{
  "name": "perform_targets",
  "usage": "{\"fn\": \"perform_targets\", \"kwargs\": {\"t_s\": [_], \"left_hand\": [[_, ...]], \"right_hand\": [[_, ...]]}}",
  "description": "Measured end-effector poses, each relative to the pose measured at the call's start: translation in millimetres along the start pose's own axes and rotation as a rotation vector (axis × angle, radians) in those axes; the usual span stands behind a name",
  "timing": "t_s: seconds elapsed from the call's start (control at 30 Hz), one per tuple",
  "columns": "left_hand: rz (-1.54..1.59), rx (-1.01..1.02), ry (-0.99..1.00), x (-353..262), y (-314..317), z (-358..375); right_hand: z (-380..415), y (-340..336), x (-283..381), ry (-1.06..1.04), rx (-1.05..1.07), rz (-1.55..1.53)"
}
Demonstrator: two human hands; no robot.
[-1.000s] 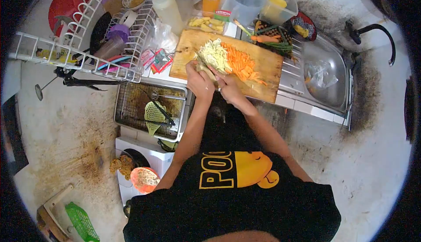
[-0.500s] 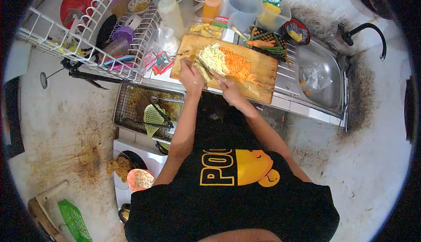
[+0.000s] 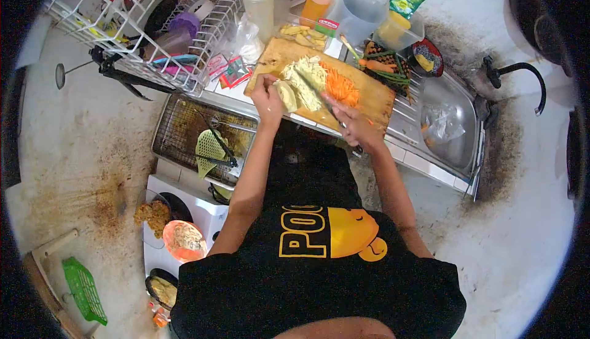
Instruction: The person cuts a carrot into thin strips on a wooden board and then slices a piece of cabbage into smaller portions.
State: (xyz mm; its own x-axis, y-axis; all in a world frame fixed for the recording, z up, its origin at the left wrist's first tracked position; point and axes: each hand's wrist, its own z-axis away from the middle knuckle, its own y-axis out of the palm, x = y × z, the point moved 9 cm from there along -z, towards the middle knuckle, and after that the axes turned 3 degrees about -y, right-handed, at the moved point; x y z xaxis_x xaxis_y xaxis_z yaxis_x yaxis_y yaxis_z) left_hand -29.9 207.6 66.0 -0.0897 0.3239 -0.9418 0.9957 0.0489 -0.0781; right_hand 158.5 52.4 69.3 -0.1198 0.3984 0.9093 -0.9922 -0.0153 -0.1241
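Observation:
My left hand point(image 3: 267, 102) is closed around a pale wedge of cabbage point(image 3: 286, 96) at the left front of the wooden cutting board point(image 3: 376, 102). Gripped in my right hand point(image 3: 356, 125) is a knife point(image 3: 316, 88), its blade slanting over a heap of shredded cabbage point(image 3: 297, 76). The knife is apart from the wedge, and its handle end shows below my palm. Orange carrot shreds point(image 3: 342, 88) lie beside the cabbage, on its right.
Whole carrots point(image 3: 377, 66) and green beans lie in a dark basket behind the board. A steel sink point(image 3: 470, 124) is at the right, a white dish rack point(image 3: 184, 81) at the left. Squeeze bottles point(image 3: 258, 10) stand behind. A fryer basin point(image 3: 175, 130) sits lower left.
My right hand has moved right, taking the knife away from the cabbage wedge and over the shreds. The wedge has turned in my left hand, showing its pale cut face. The view has shifted slightly.

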Motion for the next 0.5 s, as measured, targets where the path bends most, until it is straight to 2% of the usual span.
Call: {"fn": "perform_targets", "kwargs": {"t_s": [0.03,0.1,0.17,0.23,0.3,0.5], "left_hand": [[0.05,-0.036,0.071,-2,-5,-3],[0.064,-0.003,0.006,14,-7,-12],[0.076,0.031,-0.061,23,-7,-15],[-0.08,0.086,-0.044,13,-5,-20],[-0.155,0.059,-0.02,3,-8,-17],[-0.226,-0.028,0.066,-11,-11,-1]], "right_hand": [[6,4,-4,0.001,0.004,0.005],[15,18,5,-0.18,0.097,0.224],[8,16,-16,-0.185,0.101,0.229],[5,16,-18,-0.194,0.104,0.233],[1,5,-37,0.115,-0.006,0.005],[5,22,-5,0.164,-0.13,-0.189]]}}
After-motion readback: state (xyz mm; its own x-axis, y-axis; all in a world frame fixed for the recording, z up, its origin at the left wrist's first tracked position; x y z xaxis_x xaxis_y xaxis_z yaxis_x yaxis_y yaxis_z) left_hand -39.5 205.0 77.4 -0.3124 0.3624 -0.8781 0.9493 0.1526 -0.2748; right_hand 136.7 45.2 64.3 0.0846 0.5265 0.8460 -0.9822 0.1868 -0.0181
